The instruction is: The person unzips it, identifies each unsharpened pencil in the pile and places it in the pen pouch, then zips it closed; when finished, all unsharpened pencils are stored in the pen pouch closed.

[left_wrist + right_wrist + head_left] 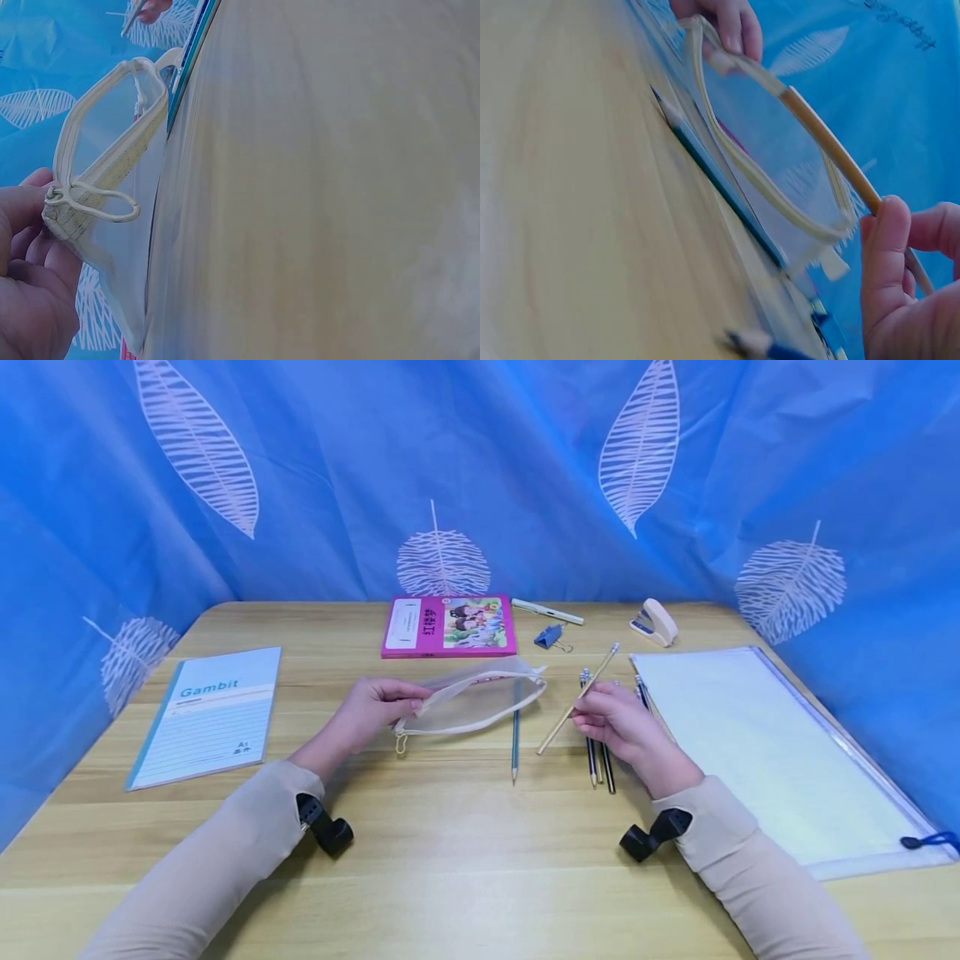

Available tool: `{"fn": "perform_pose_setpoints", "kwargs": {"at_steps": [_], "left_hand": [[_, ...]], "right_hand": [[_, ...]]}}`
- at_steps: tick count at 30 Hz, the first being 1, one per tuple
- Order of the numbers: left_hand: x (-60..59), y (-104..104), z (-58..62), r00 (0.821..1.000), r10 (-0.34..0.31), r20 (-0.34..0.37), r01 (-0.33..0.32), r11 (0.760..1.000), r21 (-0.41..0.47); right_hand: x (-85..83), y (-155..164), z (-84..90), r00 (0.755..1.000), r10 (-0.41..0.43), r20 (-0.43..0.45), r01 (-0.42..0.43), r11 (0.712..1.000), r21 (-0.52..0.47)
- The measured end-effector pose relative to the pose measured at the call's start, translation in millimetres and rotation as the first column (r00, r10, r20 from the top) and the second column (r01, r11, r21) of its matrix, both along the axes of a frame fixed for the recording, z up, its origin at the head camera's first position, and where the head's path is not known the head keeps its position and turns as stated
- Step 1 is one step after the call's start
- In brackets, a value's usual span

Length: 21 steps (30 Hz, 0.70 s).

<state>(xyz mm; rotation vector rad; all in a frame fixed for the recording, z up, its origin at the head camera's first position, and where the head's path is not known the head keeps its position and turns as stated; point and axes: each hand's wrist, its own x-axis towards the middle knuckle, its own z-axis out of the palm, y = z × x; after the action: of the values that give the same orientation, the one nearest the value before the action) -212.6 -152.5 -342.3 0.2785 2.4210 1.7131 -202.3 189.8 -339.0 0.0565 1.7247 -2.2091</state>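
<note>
My left hand (405,702) pinches the left end of a clear mesh pencil pouch (474,697), lifted slightly off the wooden table (450,843) with its zipper open. In the left wrist view the left hand (34,232) grips the pouch (105,169) by its zipper-pull end. My right hand (592,712) holds a light wooden pencil (577,698) slanted, just right of the pouch's mouth. The right wrist view shows the right hand (896,255) gripping the pencil (832,146) beside the pouch (772,172). A teal pencil (515,742) lies on the table under the pouch.
Several pencils (600,764) lie under my right hand. A pink book (450,625), a white pen (547,612), a blue binder clip (550,637) and a stapler (655,622) sit at the back. A Gambit notebook (210,714) lies left, a clear file bag (765,752) right.
</note>
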Motion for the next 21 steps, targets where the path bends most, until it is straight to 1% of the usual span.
{"fn": "perform_pose_setpoints", "kwargs": {"at_steps": [5, 13, 16, 21], "left_hand": [[-1.0, 1, -1.9, 1.000, 0.001, 0.003, -0.001, 1.000, -0.008], [-1.3, 2, 0.1, 1.000, -0.003, -0.018, 0.003, 1.000, -0.011], [-0.2, 3, 0.7, 1.000, 0.002, -0.022, -0.003, 1.000, -0.005], [0.8, 3, 0.2, 1.000, 0.005, -0.022, -0.005, 1.000, 0.013]], "right_hand": [[4.2, -24, -0.1, 0.999, -0.036, 0.024, 0.038, 0.996, -0.080], [3.7, -66, -7.5, 0.989, -0.124, 0.081, 0.134, 0.980, -0.143], [3.3, -81, -9.7, 0.982, -0.164, 0.096, 0.177, 0.973, -0.145], [3.0, -103, -10.4, 0.968, -0.237, 0.085, 0.246, 0.962, -0.117]]}}
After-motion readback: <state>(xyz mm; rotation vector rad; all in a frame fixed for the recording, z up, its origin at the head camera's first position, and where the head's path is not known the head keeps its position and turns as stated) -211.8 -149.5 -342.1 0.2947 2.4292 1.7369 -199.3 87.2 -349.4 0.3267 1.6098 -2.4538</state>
